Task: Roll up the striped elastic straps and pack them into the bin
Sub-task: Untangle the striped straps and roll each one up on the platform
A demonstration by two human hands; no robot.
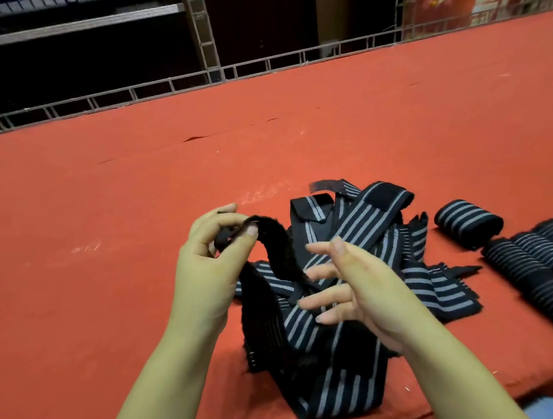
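I see a red table (346,121) running far to the right, a wire rail (165,83) on its far edge. Near centre lies a loose pile of striped straps (362,225); rolled straps (536,257) sit at right. My left hand (208,263) pinches one strap's black end (265,239), lifted. My right hand (358,289) hovers beside it, fingers spread, holding nothing.
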